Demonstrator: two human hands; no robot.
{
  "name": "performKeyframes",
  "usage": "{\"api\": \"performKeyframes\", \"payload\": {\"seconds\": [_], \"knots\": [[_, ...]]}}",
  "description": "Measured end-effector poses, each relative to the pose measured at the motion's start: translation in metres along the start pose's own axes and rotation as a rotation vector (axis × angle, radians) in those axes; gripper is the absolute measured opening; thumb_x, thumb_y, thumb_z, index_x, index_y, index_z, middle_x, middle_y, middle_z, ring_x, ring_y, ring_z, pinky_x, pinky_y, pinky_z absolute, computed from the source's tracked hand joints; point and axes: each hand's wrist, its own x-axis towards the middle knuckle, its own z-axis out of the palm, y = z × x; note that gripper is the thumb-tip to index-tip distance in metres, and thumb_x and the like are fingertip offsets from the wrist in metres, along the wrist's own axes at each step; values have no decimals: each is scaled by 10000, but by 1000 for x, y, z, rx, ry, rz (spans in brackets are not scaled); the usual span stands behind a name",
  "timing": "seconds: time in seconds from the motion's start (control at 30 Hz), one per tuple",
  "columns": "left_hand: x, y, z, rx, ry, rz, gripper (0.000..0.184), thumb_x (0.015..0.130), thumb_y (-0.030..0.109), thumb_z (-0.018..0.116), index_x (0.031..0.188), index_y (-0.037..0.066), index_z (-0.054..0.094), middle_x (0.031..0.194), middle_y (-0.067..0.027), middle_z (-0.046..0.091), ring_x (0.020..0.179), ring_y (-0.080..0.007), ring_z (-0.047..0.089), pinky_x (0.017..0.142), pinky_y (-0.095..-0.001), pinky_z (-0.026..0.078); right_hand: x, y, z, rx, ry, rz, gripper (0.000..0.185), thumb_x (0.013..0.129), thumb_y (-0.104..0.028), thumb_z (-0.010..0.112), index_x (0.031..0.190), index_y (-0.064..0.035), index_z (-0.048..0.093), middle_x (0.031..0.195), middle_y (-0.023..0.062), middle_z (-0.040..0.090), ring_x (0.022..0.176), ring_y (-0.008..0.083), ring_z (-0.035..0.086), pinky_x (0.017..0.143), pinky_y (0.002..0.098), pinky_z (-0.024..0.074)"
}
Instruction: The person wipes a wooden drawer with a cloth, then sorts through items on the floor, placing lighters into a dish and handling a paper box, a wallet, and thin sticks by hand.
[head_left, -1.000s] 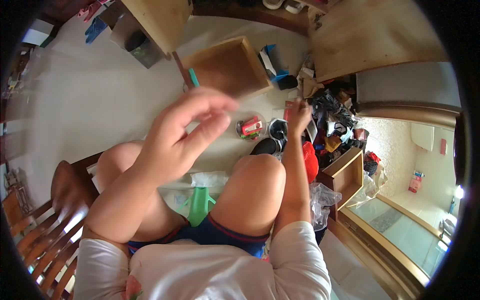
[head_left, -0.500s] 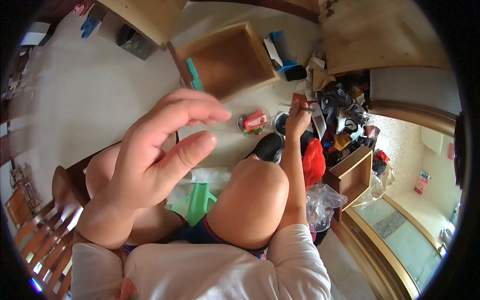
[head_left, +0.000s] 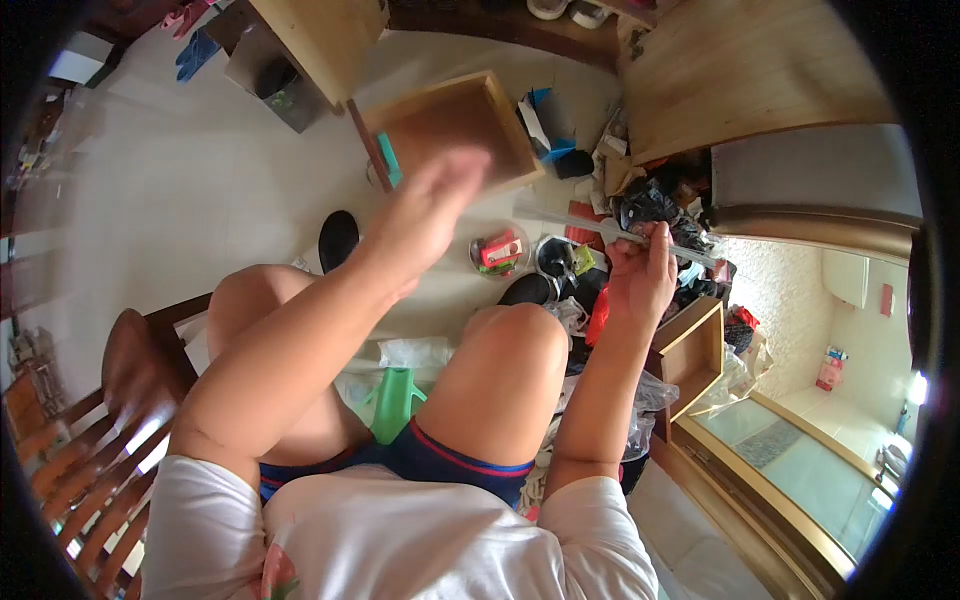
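Observation:
My right hand (head_left: 643,270) is closed around a long, thin, see-through strip (head_left: 580,222), held out over the floor on the right. The strip's far end is blurred, so its kind is unclear. My left hand (head_left: 440,195) is smeared by motion in front of the wooden drawer (head_left: 530,150), and its fingers cannot be made out. Inside that drawer, along its left side, lies a teal object (head_left: 389,158). Between my hands on the floor stands a round clear container (head_left: 473,258) with red and green items. Beside it is another round container (head_left: 541,262) holding dark things.
A green plastic stool (head_left: 397,400) stands between my legs. On the right are a heap of black bags (head_left: 650,205), a smaller wooden drawer (head_left: 690,365) and a clear plastic bag (head_left: 650,400). A black slipper (head_left: 339,240) lies at left; a wooden chair (head_left: 135,370) is behind it.
My left hand has swung forward and away from me, toward the large drawer. My right hand has moved right and nearer, raising the strip, which now shows at greater length.

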Motion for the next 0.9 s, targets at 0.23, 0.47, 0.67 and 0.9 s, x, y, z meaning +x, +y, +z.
{"api": "performKeyframes", "payload": {"seconds": [0.23,0.47,0.67,0.9], "knots": [[-5,-27,16,-94,-287,-189,279,901,274,535,1034,39,610,922,-13,602,815,-89,534,724,-238,442,-41,-23,49,-146,-142,16,149,936,-136,444,963,-2,504,813,90,573,660,180,620,554,315,559],[-5,-14,2,161,-269,-39,219,867,143,577,1035,4,599,838,-8,576,694,-74,488,637,-221,421,-3,-66,27,-241,-98,-104,114,887,-93,536,943,6,546,834,90,593,628,162,618,525,260,541],[-4,4,-21,400,-173,184,405,846,130,590,1222,42,468,1224,-90,479,1038,-167,495,829,-297,436,102,-28,32,-698,66,-378,180,848,-147,604,933,11,582,819,97,616,670,157,610,557,263,513],[-8,17,-25,542,-204,350,386,809,108,619,1172,58,495,1126,-88,510,936,-195,522,783,-302,431,203,94,1,-1568,14,-648,196,766,-199,627,873,-35,621,834,183,613,776,371,592,669,418,477]]}}
